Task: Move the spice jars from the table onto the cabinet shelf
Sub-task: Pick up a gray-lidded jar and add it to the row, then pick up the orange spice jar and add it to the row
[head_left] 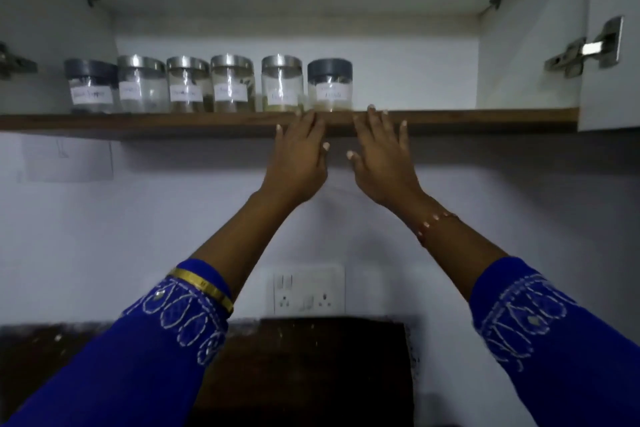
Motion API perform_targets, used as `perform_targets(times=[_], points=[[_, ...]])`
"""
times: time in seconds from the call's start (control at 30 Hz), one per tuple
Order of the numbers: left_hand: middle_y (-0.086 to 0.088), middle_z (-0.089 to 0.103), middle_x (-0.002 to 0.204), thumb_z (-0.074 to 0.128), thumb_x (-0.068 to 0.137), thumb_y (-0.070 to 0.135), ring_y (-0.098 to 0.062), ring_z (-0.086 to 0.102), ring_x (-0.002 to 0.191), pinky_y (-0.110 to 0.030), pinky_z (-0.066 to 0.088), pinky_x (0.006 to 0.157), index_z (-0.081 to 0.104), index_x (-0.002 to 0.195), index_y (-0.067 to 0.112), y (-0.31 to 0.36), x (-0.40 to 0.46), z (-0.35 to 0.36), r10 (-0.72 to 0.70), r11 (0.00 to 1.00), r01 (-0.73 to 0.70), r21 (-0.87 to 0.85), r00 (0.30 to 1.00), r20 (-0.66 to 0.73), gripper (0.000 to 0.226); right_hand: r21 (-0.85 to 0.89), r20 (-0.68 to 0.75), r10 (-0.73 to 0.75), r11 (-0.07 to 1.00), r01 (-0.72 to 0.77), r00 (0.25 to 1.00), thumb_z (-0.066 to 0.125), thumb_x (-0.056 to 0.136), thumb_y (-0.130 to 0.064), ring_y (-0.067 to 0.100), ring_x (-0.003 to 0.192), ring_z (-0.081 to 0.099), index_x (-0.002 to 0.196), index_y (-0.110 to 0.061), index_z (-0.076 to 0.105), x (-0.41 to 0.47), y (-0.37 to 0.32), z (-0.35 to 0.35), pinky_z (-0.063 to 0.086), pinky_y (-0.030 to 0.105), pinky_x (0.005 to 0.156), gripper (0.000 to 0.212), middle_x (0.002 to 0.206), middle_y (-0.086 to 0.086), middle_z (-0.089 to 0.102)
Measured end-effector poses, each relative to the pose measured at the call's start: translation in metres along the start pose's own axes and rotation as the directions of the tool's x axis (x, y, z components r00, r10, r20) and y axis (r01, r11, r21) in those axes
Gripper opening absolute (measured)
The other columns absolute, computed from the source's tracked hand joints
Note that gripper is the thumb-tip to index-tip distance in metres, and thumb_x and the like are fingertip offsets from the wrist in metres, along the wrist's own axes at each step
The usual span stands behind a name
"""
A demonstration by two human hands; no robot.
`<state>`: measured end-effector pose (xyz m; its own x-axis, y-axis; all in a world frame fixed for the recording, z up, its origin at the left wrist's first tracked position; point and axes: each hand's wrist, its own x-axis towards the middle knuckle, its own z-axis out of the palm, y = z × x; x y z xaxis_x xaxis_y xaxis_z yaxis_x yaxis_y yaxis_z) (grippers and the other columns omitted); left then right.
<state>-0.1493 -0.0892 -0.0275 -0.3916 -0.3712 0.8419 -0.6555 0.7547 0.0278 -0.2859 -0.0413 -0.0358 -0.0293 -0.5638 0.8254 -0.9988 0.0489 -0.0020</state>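
Several clear spice jars with white labels stand in a row on the brown cabinet shelf. The leftmost jar and the rightmost jar have dark grey lids; those between, such as one jar, have steel lids. My left hand and my right hand are raised side by side in front of the shelf's front edge, just below the rightmost jar. Both have straight, spread fingers and hold nothing. Their fingertips reach the shelf edge.
The open cabinet door with its metal hinge stands at the right. A wall socket plate sits below my arms, above a dark table top. The shelf to the right of the jars is bare.
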Motion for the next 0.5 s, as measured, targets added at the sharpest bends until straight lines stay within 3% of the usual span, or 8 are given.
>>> perform_targets(times=[0.1, 0.23, 0.37, 0.5], points=[[-0.011, 0.023, 0.155, 0.032, 0.099, 0.014, -0.024, 0.015, 0.145, -0.04, 0.004, 0.118, 0.027, 0.144, 0.01, 0.012, -0.063, 0.009, -0.047, 0.985, 0.055, -0.16, 0.997, 0.054, 0.046, 0.12, 0.044, 0.016, 0.993, -0.021, 0.999, 0.035, 0.099, -0.029, 0.027, 0.148, -0.001, 0.149, -0.012, 0.017, -0.064, -0.009, 0.015, -0.008, 0.043, 0.118, 0.056, 0.159, 0.011, 0.007], [-0.008, 0.024, 0.155, 0.031, 0.099, 0.015, -0.022, 0.015, 0.146, -0.034, 0.004, 0.118, 0.029, 0.144, 0.013, 0.029, -0.142, 0.026, -0.119, 0.96, 0.158, -0.23, 0.977, 0.175, 0.045, 0.195, 0.199, 0.046, 0.977, -0.085, 0.979, 0.022, 0.09, -0.036, 0.027, 0.148, 0.002, 0.149, -0.013, 0.019, -0.147, -0.022, 0.04, -0.007, 0.042, 0.118, 0.063, 0.159, 0.009, 0.009], [-0.009, 0.027, 0.154, 0.032, 0.099, 0.013, -0.022, 0.017, 0.145, -0.032, 0.003, 0.117, 0.032, 0.143, 0.012, 0.039, -0.213, 0.04, -0.166, 0.915, 0.255, -0.313, 0.945, 0.282, 0.044, 0.361, 0.272, 0.113, 0.909, -0.21, 0.956, 0.037, 0.097, -0.023, 0.027, 0.148, 0.007, 0.147, -0.011, 0.025, -0.221, -0.037, 0.064, -0.004, 0.04, 0.119, 0.053, 0.157, 0.01, 0.017], [-0.014, 0.036, 0.149, 0.033, 0.096, 0.016, -0.025, 0.026, 0.142, -0.047, 0.013, 0.119, 0.037, 0.139, 0.008, 0.038, -0.282, 0.056, -0.223, 0.856, 0.366, -0.366, 0.899, 0.378, 0.044, 0.413, 0.418, 0.165, 0.841, -0.349, 0.893, 0.041, 0.098, -0.024, 0.024, 0.147, 0.009, 0.147, -0.013, 0.025, -0.291, -0.056, 0.08, -0.001, 0.038, 0.119, 0.053, 0.156, 0.007, 0.022]])
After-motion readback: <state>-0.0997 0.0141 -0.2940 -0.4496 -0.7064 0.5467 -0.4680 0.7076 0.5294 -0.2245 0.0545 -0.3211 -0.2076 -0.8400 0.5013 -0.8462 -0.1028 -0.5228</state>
